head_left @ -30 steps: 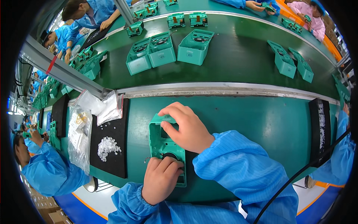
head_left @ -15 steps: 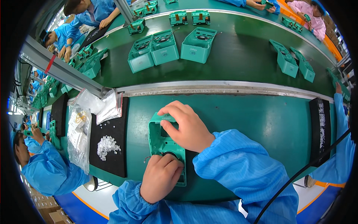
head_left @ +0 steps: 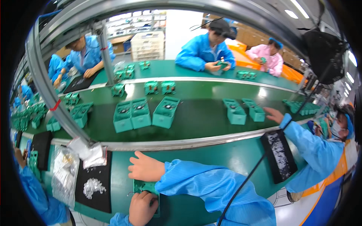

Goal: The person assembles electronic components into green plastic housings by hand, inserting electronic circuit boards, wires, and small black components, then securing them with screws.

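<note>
A green plastic housing lies on the bench in front of me, with a thin wire sticking out at its left side. My left hand is over the near half of the housing, its fingers bent and bunched together inside. Whatever those fingers pinch or press is hidden. Over the far end is my right hand, fingers spread apart and pointing left; it covers that end, so contact there is hard to see. Left of the housing, a black mat carries a pile of small clear pieces.
Clear plastic bags lie beside the mat. Several green housings stand on the belt beyond the metal rail. At right, another black mat holds small pieces, and a co-worker's hand reaches over the belt. A black cable crosses my right sleeve.
The view has tilted up, so the hands and housing sit lower in the picture and more co-workers show. My right hand's fingers look more spread; my left hand stays at the housing's near half.
</note>
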A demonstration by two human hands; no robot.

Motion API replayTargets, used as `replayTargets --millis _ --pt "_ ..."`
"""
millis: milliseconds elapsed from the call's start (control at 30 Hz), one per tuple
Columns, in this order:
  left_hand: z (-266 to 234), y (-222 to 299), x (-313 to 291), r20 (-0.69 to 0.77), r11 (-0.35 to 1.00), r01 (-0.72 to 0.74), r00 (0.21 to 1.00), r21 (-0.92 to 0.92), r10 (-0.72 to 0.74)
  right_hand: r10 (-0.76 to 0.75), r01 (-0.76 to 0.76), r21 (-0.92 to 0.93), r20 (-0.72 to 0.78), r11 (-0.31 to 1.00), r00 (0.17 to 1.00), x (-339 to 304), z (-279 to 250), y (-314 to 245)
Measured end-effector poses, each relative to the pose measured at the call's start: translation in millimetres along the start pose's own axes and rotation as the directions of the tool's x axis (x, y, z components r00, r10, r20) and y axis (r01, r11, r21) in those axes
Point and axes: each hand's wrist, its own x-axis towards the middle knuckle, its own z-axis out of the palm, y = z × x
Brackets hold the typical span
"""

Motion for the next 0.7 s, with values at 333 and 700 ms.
replayTargets --millis 333,700 --pt "-25 -18 -28 -0.297 0.998 -0.032 0.955 -0.054 0.014 0.992 -0.984 0.177 -0.126 0.022 0.000 -195 -59 93" --pt "-32 -46 -54 -0.421 0.991 0.124 0.903 0.050 -0.092 0.893 -0.922 -0.357 -0.352 0.148 0.279 -98 -30 165"
